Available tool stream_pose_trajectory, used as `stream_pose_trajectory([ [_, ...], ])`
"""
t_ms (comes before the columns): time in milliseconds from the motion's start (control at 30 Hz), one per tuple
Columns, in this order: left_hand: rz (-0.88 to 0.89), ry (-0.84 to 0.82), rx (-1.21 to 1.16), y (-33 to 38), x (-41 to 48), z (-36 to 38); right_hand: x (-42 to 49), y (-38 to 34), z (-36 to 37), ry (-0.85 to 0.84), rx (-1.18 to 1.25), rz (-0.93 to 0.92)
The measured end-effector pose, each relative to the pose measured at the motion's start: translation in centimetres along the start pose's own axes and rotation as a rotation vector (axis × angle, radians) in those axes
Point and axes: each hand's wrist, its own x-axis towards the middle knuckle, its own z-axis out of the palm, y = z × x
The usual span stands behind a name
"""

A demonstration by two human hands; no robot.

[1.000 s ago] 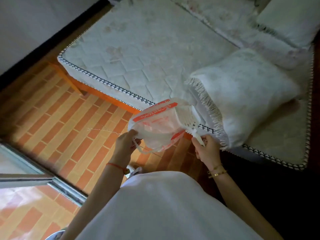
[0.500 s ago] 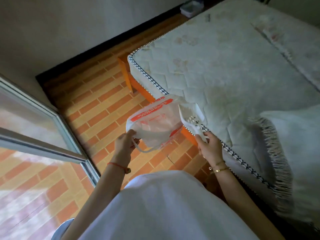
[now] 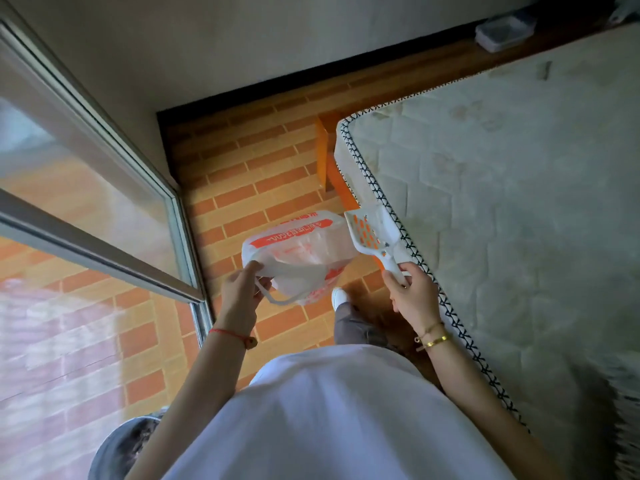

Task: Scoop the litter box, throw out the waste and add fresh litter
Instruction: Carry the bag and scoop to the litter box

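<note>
My left hand (image 3: pixel 242 289) pinches the rim and handle of a white plastic bag (image 3: pixel 298 251) with red print, holding it open in front of me above the floor. My right hand (image 3: pixel 412 292) grips the handle of a white slotted litter scoop (image 3: pixel 369 232), whose head points up and away, just right of the bag's mouth. I cannot make out what lies in the bag or on the scoop. No litter box is in sight.
A bare quilted mattress (image 3: pixel 512 202) on an orange bed frame (image 3: pixel 327 168) fills the right side. A sliding glass door (image 3: pixel 104 188) stands at the left. Brick-patterned floor (image 3: pixel 249 181) runs ahead to a wall, with a plastic container (image 3: pixel 505 29) at the far right and a round grey bin (image 3: pixel 128 445) at the lower left.
My view has swung left, away from the pillows toward the glass door and wall. The scoop has come out of the bag's mouth and now stands beside it.
</note>
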Motion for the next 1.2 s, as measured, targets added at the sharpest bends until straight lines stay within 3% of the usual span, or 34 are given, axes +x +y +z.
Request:
stream_pose_trajectory([
  [433,0.072,0.214,-0.195,10.5,9.8,9.4,22.8,-10.6,1.0,-0.23,-0.086,-0.193],
  [767,0.026,0.282,-0.299,17.8,18.8,13.2,33.4,-16.7,5.5,-0.347,-0.1,-0.198],
  [1200,0.051,0.199,-0.24,35.7,37.2,15.0,50.0,-28.9,17.0,-0.237,-0.074,-0.173],
])
